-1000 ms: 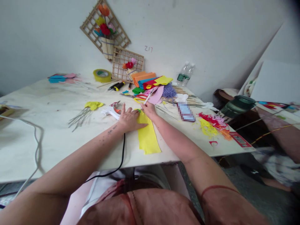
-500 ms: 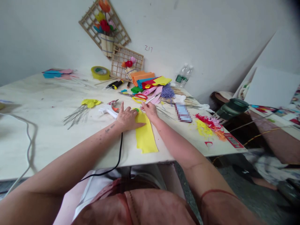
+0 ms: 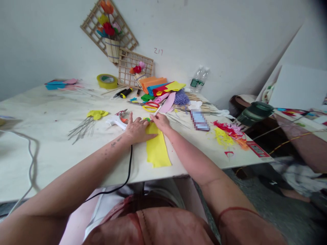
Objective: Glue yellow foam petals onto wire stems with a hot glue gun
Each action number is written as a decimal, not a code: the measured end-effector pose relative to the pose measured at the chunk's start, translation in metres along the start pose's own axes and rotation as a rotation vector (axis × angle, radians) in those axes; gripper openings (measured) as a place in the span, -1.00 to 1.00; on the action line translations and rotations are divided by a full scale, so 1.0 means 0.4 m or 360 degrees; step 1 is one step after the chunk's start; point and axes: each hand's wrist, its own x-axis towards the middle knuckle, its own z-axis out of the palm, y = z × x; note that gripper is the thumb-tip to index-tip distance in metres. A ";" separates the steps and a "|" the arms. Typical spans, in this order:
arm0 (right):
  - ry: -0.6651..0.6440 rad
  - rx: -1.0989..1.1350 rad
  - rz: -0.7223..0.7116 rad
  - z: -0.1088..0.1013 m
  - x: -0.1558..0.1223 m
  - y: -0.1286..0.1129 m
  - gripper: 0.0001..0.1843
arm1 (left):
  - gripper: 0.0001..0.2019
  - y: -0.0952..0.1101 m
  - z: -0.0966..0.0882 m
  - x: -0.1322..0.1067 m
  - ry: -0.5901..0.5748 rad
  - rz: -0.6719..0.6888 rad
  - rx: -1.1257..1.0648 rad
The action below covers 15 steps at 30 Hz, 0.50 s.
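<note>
A strip of yellow felt (image 3: 158,153) lies flat on the white table in front of me. My left hand (image 3: 136,131) is spread open over its upper left part, thumb across the felt. By those fingertips a small green piece (image 3: 147,119) rests at the felt's far end, partly hidden. In my right hand (image 3: 160,122) is a slim white pen (image 3: 158,108), tilted, its tip hidden close to the green piece. Left of my left hand lies a white glue gun (image 3: 116,120). Red-and-yellow scissors (image 3: 150,107) are just beyond my hands.
Folded felt sheets (image 3: 158,86) and purple yarn (image 3: 182,97) are piled at the back. A phone (image 3: 200,120) and felt scraps (image 3: 224,135) lie to the right. Wires with yellow petals (image 3: 96,115) and yellow tape (image 3: 107,81) are on the left. Two bottles (image 3: 199,80) stand by the wall.
The view has shifted slightly. The pen in my right hand now stands steeper, and that hand sits a little closer to the green piece. My left hand stays on the felt.
</note>
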 end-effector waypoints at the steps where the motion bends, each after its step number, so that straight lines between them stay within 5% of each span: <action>1: -0.0001 -0.0003 -0.0005 0.001 0.000 0.000 -0.60 | -0.26 0.000 0.000 0.000 -0.0001 0.0006 0.0007; 15: 0.0019 -0.0147 -0.0034 0.004 0.001 0.001 -0.56 | -0.31 -0.013 -0.001 0.007 -0.0012 0.0066 0.0068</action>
